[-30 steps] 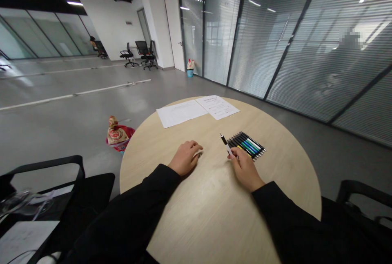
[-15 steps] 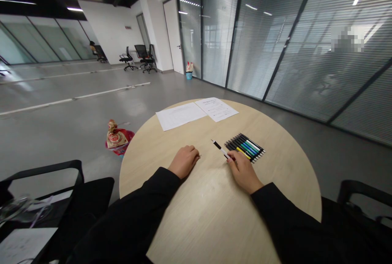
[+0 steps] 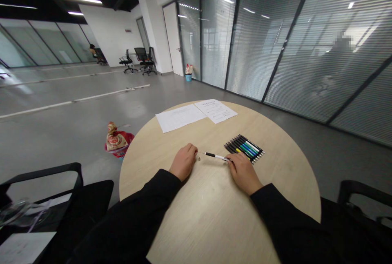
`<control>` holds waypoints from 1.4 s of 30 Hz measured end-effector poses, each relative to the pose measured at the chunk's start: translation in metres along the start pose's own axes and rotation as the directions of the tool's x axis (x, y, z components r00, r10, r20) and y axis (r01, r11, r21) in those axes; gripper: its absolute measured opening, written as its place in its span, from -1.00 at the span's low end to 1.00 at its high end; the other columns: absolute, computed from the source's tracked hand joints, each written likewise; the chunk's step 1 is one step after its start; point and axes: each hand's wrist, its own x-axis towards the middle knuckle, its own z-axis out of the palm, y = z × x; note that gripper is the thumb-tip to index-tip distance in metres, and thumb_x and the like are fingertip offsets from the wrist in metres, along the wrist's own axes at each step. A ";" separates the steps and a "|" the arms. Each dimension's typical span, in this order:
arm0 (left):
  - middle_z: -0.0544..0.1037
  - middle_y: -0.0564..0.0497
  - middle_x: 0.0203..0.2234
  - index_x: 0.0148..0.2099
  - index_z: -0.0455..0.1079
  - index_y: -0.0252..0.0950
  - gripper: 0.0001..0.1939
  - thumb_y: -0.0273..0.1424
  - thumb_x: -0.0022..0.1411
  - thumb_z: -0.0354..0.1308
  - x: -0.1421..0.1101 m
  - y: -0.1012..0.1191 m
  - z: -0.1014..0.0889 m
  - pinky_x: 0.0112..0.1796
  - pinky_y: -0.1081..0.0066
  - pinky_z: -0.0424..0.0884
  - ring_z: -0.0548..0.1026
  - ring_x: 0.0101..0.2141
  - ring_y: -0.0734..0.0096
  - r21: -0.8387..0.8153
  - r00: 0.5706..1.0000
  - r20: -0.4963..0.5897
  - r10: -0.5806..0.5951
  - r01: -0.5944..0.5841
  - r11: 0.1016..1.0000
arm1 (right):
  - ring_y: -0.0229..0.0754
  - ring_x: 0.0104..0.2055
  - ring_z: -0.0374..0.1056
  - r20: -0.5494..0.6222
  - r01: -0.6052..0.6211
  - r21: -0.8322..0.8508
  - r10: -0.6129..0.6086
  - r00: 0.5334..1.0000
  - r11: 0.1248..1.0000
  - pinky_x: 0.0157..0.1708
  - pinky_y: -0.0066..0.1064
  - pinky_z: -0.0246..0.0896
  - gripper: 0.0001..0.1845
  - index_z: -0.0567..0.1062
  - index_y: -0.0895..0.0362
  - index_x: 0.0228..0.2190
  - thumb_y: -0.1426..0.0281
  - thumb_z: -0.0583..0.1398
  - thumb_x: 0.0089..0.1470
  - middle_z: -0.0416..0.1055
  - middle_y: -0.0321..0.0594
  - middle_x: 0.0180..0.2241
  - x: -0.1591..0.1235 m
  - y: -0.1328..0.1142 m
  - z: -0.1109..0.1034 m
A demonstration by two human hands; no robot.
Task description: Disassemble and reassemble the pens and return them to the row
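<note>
Between the fingers of my right hand [image 3: 243, 172] is a white and black pen [image 3: 219, 156], gripped by its rear end. It lies nearly level above the table, its thin tip turned toward my left hand [image 3: 183, 161]. That hand rests with its fingers curled and pinched together; what they hold, if anything, is too small to name. On the wood just beside its fingertips lies a tiny dark piece [image 3: 199, 159]. Right behind my right hand is a neat row of several pens [image 3: 241, 146], mostly black, with yellow, green, blue and white ones among them.
Two printed sheets [image 3: 180, 118] lie at the far side of the round wooden table [image 3: 208, 223]. On the floor to the left stands a pink basket [image 3: 121, 149] holding a paper bag. Black chairs [image 3: 76, 174] flank the table. A blurred figure shows behind the glass wall.
My right hand has turned the pen from slanting forward to pointing left, its tip now close to my left fingers. My left hand has shifted slightly, leaving the tiny piece in view on the table.
</note>
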 end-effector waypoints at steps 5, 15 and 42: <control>0.43 -0.08 -0.29 -0.19 0.31 -0.28 -0.79 -0.41 0.43 -0.14 0.000 0.001 0.000 -0.29 0.31 0.31 0.38 -0.34 0.29 -0.043 0.998 -0.050 0.034 -0.036 0.998 | -0.01 -0.14 0.30 -0.003 0.003 -0.007 -0.003 1.000 1.000 -0.10 -0.19 0.19 -0.78 0.50 0.13 -0.19 0.47 0.05 0.27 0.49 -0.09 -0.24 0.000 -0.001 -0.001; 0.45 -0.08 -0.30 -0.19 0.29 -0.28 -0.81 -0.44 0.42 -0.14 0.000 0.004 -0.004 -0.28 0.30 0.29 0.37 -0.33 0.28 -0.029 0.996 -0.037 0.076 -0.077 0.997 | -0.02 -0.16 0.30 0.012 -0.009 -0.020 0.009 1.000 1.000 -0.11 -0.19 0.19 -0.78 0.51 0.14 -0.18 0.46 0.06 0.27 0.50 -0.09 -0.24 0.001 -0.002 -0.001; 0.55 0.02 -0.42 -0.23 0.39 -0.27 -0.89 -0.38 0.31 0.06 0.001 0.021 -0.011 -0.32 0.42 0.38 0.47 -0.38 0.40 -0.569 0.985 0.057 -0.161 0.165 0.806 | -0.03 -0.17 0.30 0.028 0.003 0.050 -0.004 1.000 0.999 -0.12 -0.19 0.19 -0.79 0.51 0.13 -0.21 0.47 0.07 0.26 0.50 -0.12 -0.24 0.002 -0.002 -0.002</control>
